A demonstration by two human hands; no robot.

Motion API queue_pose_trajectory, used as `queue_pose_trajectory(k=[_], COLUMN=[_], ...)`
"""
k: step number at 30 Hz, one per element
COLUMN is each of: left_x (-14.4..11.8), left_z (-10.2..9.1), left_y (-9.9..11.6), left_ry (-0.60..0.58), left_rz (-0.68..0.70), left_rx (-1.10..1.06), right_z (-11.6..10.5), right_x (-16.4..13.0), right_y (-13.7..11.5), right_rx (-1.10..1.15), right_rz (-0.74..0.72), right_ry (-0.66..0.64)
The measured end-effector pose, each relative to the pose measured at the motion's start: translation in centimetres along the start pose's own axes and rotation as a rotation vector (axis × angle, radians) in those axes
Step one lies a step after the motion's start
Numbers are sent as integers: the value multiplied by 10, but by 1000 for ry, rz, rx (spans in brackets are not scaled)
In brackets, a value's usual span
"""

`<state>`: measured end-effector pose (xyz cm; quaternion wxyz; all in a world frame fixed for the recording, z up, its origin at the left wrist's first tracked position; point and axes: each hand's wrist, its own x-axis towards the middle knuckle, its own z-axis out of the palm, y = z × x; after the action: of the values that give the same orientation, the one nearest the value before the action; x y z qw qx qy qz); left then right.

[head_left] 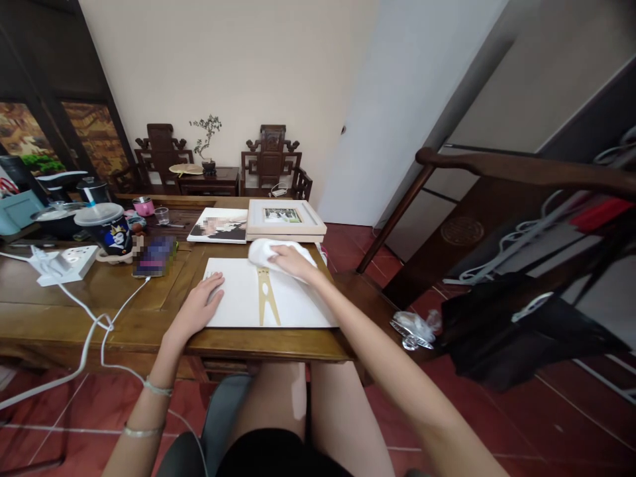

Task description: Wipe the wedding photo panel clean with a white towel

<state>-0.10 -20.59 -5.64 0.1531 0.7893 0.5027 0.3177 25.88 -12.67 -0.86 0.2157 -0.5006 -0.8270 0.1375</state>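
I can read no brand or lettering anywhere here: the dark cup (110,232) at the left of the table carries a printed cartoon figure but no words I can make out, and the screen of the phone (154,257) beside it is blurred.

My right hand (293,260) is closed over a white cloth (268,252), fingers pressing it down onto the far edge of the white board (238,295) that lies flat on the wooden table (119,305) in front of me. The cloth bunches out from under the palm toward the left. Just below the hand a thin gold stand piece (267,298), shaped like a narrow forked leg, lies along the board's middle, its top end touching the cloth, I think, though the view is too small to be sure.

My left hand (199,306) lies open and flat, palm down, on the board's near left corner, holding nothing, fingers pointing toward the cloth.

Beyond the board sit a pale framed photo (284,220) on a stack and a loose photo print (218,225) to its left. A white power strip (64,263) with its cable lies at far left.
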Motion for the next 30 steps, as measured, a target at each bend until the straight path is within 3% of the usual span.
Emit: queue_pose_trajectory(k=[3, 5, 10, 13, 16, 19, 23, 26, 30], left_x=[0, 0, 0, 0, 1, 1, 1, 0, 0], left_z=[0, 0, 0, 0, 0, 0, 0, -1, -1], left_y=[0, 1, 3, 3, 3, 2, 2, 2, 1], left_ry=[5, 5, 10, 8, 6, 11, 11, 10, 12], left_rz=[1, 2, 8, 8, 9, 11, 16, 15, 12], left_rx=[3, 10, 23, 30, 31, 25, 28, 32, 22], right_z=[-15, -19, -25, -34, -44, -46, -36, -23, -4], right_x=[-33, -59, -130, -166, -182, -172, -131, -94, -55], right_y=[26, 30, 4, -16, -24, -17, 7, 19, 16], right_rx=[-15, -29, -22, 18, 63, 128, 162, 75, -32], right_rz=[68, 80, -50, 0, 34, -5, -34, -16, -18], right_ry=[50, 51, -53, -136, -175, -171, -84, 3, 65])
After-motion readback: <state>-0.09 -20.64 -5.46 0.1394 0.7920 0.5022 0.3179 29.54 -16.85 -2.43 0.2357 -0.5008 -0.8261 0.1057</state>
